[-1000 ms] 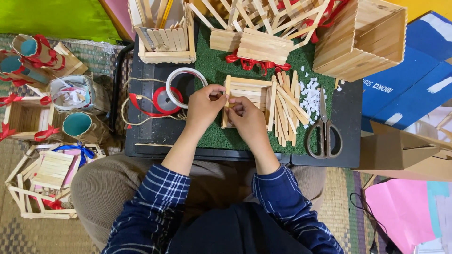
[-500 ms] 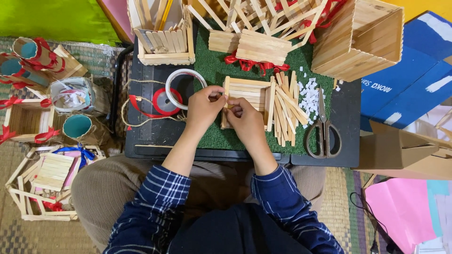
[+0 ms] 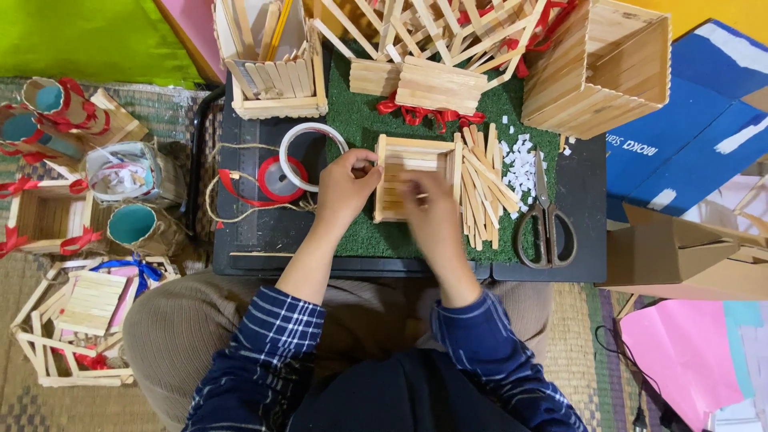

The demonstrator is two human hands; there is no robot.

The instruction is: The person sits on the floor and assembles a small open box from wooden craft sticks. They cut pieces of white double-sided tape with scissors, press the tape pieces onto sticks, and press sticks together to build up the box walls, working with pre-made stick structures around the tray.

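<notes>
Both hands are on a little craft-stick tray [image 3: 404, 160] sitting on the green mat [image 3: 360, 232]. The left hand [image 3: 346, 190] pinches its left edge; the right hand [image 3: 432, 214] lies flat over the slats, fingers loosely curled. Loose sticks [image 3: 480, 188] and scissors [image 3: 546, 224] lie just right.

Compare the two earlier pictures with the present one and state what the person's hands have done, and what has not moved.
The right hand has slid down across the flat stick panel toward the person and is now blurred with motion. The left hand still grips the panel's left edge. The loose sticks, scissors and tape rolls lie where they were.
</notes>
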